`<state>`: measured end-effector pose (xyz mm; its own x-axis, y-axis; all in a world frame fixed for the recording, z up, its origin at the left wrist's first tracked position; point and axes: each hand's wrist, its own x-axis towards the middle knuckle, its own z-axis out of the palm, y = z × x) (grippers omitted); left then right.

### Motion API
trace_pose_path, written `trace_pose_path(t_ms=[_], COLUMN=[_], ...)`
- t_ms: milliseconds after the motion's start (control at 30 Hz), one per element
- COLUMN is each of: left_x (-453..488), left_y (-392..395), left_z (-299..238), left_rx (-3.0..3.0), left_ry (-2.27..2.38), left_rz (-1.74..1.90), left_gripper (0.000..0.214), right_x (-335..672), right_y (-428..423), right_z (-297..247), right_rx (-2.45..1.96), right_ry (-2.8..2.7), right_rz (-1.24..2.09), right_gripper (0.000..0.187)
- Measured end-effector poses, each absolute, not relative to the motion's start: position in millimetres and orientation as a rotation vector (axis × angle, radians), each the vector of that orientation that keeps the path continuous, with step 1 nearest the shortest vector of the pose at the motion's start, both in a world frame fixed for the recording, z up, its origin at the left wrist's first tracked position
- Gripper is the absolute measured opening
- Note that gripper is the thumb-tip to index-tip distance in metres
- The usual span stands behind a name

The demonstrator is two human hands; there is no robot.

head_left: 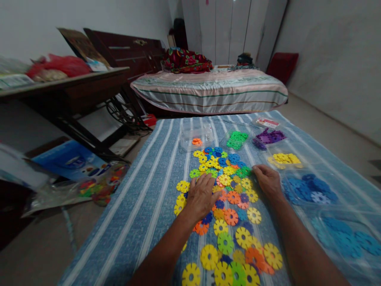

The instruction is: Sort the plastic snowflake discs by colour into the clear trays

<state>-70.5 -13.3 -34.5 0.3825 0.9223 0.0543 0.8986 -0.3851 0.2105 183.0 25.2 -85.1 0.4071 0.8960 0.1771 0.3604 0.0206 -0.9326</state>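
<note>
A heap of flat plastic snowflake discs [229, 206] in yellow, orange, green and blue lies spread on a blue striped cloth [149, 198]. My left hand [202, 196] rests palm down on the discs at the pile's left side, fingers stretched out and spread. My right hand [268, 180] lies at the pile's right edge, fingers curled down onto the discs near a green one [245, 171]. I cannot make out anything held in it.
Clear trays hold sorted discs: orange [196, 141], green [237, 140], purple [269, 137], yellow [285, 159], blue [309, 188] and more blue [348, 238]. A bed [208, 89] stands behind. A dark table [65, 85] and a toy bag [98, 186] are on the left.
</note>
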Motion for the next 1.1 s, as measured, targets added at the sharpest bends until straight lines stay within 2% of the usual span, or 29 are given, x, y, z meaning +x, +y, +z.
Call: trace_pose_path(t_ms=[200, 567, 1100], left_x=[-72.6, -71.7, -76.5], left_y=[-20.9, -19.5, -12.1], left_z=[-38.2, -34.5, -39.7], left_rx=[2.521, 2.528, 2.551], left_ry=[1.669, 1.710, 1.718], left_rz=[0.290, 0.287, 0.324], left_gripper=[0.034, 0.015, 0.018], right_x=[183.1, 183.6, 182.8], right_y=[25.7, 25.4, 27.2], right_z=[-84.5, -82.5, -85.7], right_rx=[-1.560, -1.567, -1.540], right_ry=[-1.167, -1.164, -1.160], right_rz=[0.587, 0.600, 0.623], right_gripper=[0.049, 0.042, 0.039])
